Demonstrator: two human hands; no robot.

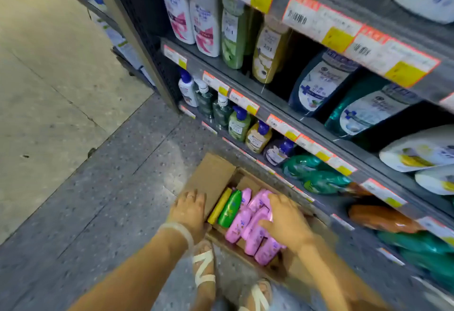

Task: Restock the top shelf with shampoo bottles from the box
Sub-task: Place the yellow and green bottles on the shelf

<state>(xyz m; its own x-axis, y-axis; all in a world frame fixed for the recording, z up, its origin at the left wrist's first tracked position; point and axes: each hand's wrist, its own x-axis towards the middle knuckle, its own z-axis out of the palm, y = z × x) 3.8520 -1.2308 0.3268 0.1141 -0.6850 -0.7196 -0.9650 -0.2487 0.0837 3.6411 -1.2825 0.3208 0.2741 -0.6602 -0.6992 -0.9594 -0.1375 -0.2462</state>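
Pink shampoo bottles (255, 227) are seen lying in the cardboard box (211, 175) on the floor at 6 o'clock, partly hidden by the blurred right hand (286, 221), whose fingers are curled over one. The left hand (190, 210) is laid flat on the box flap. The top shelf (368, 1) is cut off at 1 o'clock.
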